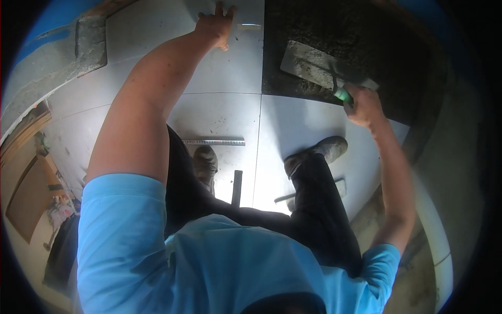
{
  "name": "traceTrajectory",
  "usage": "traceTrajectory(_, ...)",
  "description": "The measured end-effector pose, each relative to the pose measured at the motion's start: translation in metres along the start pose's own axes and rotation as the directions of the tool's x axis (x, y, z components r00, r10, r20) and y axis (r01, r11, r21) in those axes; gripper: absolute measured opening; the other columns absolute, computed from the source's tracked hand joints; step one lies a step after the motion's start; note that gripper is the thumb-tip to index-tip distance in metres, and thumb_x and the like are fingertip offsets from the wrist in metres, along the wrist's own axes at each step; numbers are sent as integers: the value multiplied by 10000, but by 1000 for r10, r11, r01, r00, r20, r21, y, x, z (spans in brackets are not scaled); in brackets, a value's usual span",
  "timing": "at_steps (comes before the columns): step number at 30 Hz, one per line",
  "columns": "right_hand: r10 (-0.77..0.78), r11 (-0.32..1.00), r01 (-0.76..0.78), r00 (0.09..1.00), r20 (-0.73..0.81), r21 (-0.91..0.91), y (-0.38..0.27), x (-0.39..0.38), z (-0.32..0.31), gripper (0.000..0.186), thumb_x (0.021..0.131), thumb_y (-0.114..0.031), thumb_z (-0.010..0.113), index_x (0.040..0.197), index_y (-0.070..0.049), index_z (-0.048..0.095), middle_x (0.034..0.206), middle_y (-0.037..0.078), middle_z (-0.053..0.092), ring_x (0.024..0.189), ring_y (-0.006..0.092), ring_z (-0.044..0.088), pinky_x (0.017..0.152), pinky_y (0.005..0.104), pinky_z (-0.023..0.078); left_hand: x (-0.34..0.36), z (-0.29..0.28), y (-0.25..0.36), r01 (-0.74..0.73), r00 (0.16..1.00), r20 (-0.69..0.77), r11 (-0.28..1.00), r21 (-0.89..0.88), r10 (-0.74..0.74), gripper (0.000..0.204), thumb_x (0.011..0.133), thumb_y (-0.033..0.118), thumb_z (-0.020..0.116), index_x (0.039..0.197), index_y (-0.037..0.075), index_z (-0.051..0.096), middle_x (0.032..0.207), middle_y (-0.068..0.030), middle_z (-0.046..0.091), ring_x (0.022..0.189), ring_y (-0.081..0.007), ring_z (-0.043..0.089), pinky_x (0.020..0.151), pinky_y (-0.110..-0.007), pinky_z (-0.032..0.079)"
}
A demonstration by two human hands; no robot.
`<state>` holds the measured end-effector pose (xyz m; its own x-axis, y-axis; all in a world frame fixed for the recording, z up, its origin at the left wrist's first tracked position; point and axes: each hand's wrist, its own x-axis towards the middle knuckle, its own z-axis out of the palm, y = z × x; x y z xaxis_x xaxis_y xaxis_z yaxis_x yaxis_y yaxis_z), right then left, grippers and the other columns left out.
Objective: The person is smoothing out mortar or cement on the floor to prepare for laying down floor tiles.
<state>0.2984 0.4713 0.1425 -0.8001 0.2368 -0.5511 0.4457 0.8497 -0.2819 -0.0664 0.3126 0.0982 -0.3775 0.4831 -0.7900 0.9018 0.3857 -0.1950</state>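
Observation:
My right hand (364, 106) is closed around the green handle of a flat plastering trowel (304, 60). The trowel's rectangular metal blade, smeared with mortar, lies over a dark bed of wet mortar (334, 25). My left hand (215, 27) rests at the far side on a white floor tile (222, 68), its fingers spread and nothing held. Beside it on the tile is a small pale strip (250, 25), too small to make out. The tile's straight edge borders the mortar bed.
A ruler-like measuring strip (217, 142) lies near my left shoe (205, 161). A dark bar (237, 187) sits between my legs. Partly behind my right leg is a flat tool (341, 187). Concrete edging (91, 44) and wooden boards (26, 137) stand at left.

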Motion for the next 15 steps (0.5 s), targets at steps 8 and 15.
traceTrajectory(8, 102, 994, -102, 995, 1, 28, 5, 65, -5, 312, 766, -168, 704, 1064, -91, 651, 952, 178, 694, 920, 354, 676, 838, 441, 549, 4, 9, 1, 9, 1000, 0, 1000, -30, -9, 1259, 714, 405, 856, 1567, 133, -29, 1612, -239, -55, 1383, -511, 318, 1129, -499, 355)
traceTrajectory(15, 15, 1000, -13, 997, 75, -20, -3, 110, -30, 351, 762, -145, 683, 1111, -118, 659, 926, 159, 706, 912, 326, 681, 821, 421, 555, 20, 37, -6, -38, 960, -280, 995, -91, 11, 1163, 623, 247, 907, 1509, 168, 158, 1547, -221, 214, 1246, -387, 541, 1085, -588, 363)
